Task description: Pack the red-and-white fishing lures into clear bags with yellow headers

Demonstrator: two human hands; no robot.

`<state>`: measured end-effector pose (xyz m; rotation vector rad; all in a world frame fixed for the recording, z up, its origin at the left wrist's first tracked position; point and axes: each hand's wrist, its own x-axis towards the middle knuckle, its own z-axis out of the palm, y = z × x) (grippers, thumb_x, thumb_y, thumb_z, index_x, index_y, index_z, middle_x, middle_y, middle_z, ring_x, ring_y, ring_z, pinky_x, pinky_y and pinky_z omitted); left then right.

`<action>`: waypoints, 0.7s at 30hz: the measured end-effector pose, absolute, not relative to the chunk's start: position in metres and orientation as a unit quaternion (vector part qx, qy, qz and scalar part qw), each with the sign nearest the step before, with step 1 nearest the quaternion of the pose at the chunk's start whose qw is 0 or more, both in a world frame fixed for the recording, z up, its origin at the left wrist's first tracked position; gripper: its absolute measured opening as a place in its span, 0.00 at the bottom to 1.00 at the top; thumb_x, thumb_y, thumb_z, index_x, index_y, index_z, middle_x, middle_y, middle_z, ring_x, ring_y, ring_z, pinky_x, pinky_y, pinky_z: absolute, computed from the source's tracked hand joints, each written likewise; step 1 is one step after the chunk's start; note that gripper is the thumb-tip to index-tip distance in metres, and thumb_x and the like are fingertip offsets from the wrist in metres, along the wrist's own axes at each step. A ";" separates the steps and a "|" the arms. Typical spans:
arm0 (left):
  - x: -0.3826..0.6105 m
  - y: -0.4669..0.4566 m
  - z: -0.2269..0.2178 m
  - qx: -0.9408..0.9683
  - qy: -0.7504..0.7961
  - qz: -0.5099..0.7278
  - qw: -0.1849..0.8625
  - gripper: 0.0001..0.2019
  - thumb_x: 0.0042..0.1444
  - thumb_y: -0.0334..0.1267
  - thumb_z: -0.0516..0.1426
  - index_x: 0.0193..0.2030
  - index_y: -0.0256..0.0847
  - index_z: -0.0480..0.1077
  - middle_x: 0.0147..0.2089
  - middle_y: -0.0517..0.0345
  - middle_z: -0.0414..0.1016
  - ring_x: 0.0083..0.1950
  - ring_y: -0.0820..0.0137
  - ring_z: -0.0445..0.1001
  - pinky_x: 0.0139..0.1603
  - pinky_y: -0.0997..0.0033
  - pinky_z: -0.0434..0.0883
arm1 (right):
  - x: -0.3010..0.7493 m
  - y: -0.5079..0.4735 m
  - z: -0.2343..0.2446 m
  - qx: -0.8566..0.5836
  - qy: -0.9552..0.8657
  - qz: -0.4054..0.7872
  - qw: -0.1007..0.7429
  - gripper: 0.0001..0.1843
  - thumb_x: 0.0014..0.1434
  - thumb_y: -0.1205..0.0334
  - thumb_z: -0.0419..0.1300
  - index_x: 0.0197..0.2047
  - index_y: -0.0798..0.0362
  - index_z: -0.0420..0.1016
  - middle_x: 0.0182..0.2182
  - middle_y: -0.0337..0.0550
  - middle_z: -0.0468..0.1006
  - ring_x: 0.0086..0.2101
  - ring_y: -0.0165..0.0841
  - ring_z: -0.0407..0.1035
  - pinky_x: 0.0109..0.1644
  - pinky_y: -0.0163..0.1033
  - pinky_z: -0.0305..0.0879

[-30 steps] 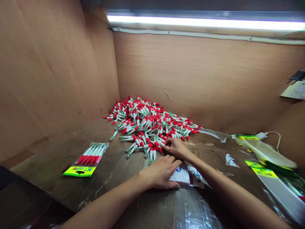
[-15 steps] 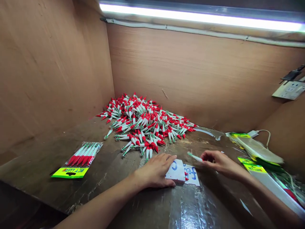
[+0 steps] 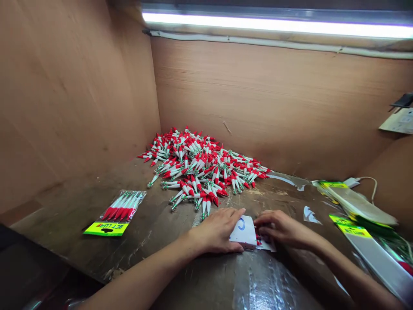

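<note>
My left hand [image 3: 222,230] is closed around the left part of a small white box [image 3: 243,232] with a blue letter C on top, holding it against the table. At the box's right end is my right hand [image 3: 279,226], its fingers pinched at the opening on a fishing lure that is mostly hidden. Red lure tips [image 3: 258,239] show there, over a white card [image 3: 269,246] partly covered by the hand. Behind the box lies a large heap of red and white fishing lures [image 3: 200,163] with green hooks.
At left lies a filled lure packet [image 3: 118,211] with a yellow header. Clear bags [image 3: 358,204] and another yellow-headed packet [image 3: 368,254] lie at right, near a white cable [image 3: 374,185]. Wooden panels [image 3: 258,99] enclose the back and sides, under a tube light [image 3: 277,25].
My right hand has moved left with a lure, from beside the box to its right end. My left hand stays on the box. The view has shifted slightly.
</note>
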<state>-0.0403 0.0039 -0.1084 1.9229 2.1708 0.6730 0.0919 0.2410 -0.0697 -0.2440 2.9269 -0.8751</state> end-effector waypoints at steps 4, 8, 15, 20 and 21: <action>-0.041 0.005 -0.106 0.646 0.730 0.216 0.056 0.52 0.50 0.61 0.63 0.74 0.41 0.44 0.72 0.40 0.55 0.72 0.46 0.55 0.69 0.45 0.56 | 0.048 0.224 -0.044 -0.004 0.969 -0.237 -0.072 0.18 0.68 0.51 0.53 0.39 0.50 0.81 0.31 0.43 0.81 0.30 0.35 0.71 0.34 0.37 0.63; -0.040 0.004 -0.104 0.645 0.728 0.228 0.052 0.48 0.49 0.58 0.65 0.71 0.41 0.51 0.70 0.40 0.58 0.69 0.46 0.59 0.68 0.49 0.59 | -0.017 0.169 -0.049 -0.011 0.985 -0.159 -0.071 0.16 0.65 0.48 0.57 0.42 0.51 0.79 0.33 0.44 0.82 0.30 0.35 0.72 0.33 0.36 0.59; -0.035 0.001 -0.102 0.645 0.729 0.226 0.041 0.46 0.49 0.56 0.66 0.70 0.41 0.52 0.68 0.42 0.62 0.64 0.45 0.65 0.63 0.49 0.64 | -0.069 0.130 -0.059 -0.020 0.993 -0.054 -0.106 0.10 0.65 0.62 0.56 0.45 0.51 0.77 0.36 0.48 0.82 0.37 0.39 0.73 0.38 0.37 0.59; -0.034 0.001 -0.104 0.640 0.742 0.201 0.021 0.45 0.50 0.61 0.63 0.69 0.38 0.56 0.65 0.39 0.65 0.63 0.45 0.65 0.65 0.48 0.62 | -0.059 0.143 -0.042 -0.057 0.978 -0.052 -0.192 0.15 0.68 0.68 0.49 0.46 0.55 0.78 0.44 0.55 0.80 0.47 0.44 0.70 0.48 0.43 0.62; -0.034 0.001 -0.104 0.639 0.743 0.198 0.017 0.46 0.50 0.63 0.62 0.69 0.38 0.56 0.64 0.39 0.65 0.63 0.45 0.65 0.65 0.47 0.61 | -0.054 0.148 -0.041 -0.064 0.969 -0.084 -0.221 0.15 0.69 0.66 0.50 0.48 0.54 0.78 0.45 0.54 0.81 0.47 0.43 0.70 0.50 0.43 0.63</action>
